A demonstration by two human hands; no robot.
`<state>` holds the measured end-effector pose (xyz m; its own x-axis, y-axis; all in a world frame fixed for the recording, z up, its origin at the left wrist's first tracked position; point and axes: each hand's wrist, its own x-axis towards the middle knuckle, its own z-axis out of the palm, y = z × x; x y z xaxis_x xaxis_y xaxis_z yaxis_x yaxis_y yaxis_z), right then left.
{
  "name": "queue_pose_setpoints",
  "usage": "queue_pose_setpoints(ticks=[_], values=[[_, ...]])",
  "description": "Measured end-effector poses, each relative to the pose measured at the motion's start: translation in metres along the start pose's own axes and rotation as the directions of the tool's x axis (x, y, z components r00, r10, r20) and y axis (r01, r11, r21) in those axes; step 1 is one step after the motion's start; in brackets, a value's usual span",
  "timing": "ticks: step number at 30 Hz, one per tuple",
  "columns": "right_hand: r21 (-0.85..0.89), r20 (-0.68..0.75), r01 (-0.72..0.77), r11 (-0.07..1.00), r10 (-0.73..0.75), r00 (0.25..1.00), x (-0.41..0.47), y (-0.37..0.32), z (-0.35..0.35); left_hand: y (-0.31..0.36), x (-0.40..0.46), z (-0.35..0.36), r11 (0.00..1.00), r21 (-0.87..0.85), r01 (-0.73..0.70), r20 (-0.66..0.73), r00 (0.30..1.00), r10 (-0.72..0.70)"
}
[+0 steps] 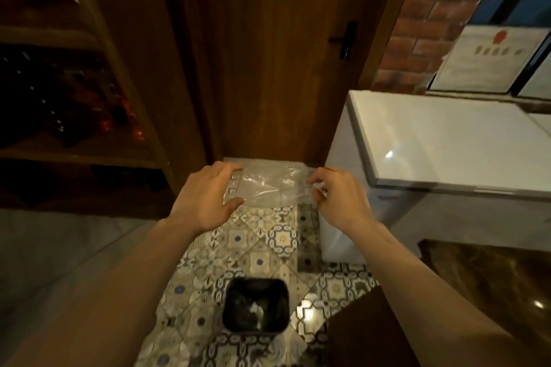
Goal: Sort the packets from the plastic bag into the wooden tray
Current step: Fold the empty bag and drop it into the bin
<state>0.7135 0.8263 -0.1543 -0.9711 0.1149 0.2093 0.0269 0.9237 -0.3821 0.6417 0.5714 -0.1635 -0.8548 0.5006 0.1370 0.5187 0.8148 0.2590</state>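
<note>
A clear, crumpled plastic bag (272, 186) is stretched between both hands, held in the air above the patterned floor in front of a wooden door. My left hand (205, 198) grips its left edge between thumb and fingers. My right hand (337, 197) pinches its right edge with the fingertips. The bag looks flat, and I see no packets inside it. No wooden tray and no packets are in view.
A black waste bin (255, 305) with a dark liner stands on the tiled floor (268, 247) below my hands. A white chest freezer (447, 143) is at the right, wooden shelves (74, 128) at the left, a closed wooden door (268, 53) ahead, a dark counter corner (372, 331) bottom right.
</note>
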Motion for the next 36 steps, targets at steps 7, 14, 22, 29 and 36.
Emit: queue_pose_setpoints(ticks=[7, 14, 22, 29, 36], values=[[-0.028, 0.269, -0.129, 0.991, 0.131, 0.954, -0.040, 0.028, 0.113, -0.047, -0.038, 0.091, 0.991, -0.017, 0.136, 0.148, 0.980, -0.132], [-0.102, 0.418, -0.283, 0.954, 0.300, 0.858, -0.085, 0.050, 0.226, -0.091, -0.081, 0.181, 0.979, -0.026, 0.201, 0.288, 0.939, -0.185], [-0.207, 0.466, -0.349, 0.914, 0.406, 0.786, -0.114, 0.066, 0.320, -0.121, -0.107, 0.258, 0.959, -0.086, 0.272, 0.372, 0.901, -0.222], [-0.141, 0.526, -0.397, 0.907, 0.409, 0.746, -0.118, 0.063, 0.353, -0.140, -0.120, 0.282, 0.948, -0.041, 0.316, 0.440, 0.857, -0.267], [-0.118, 0.560, -0.381, 0.917, 0.378, 0.738, -0.116, 0.064, 0.335, -0.139, -0.111, 0.267, 0.956, -0.064, 0.287, 0.412, 0.880, -0.237]])
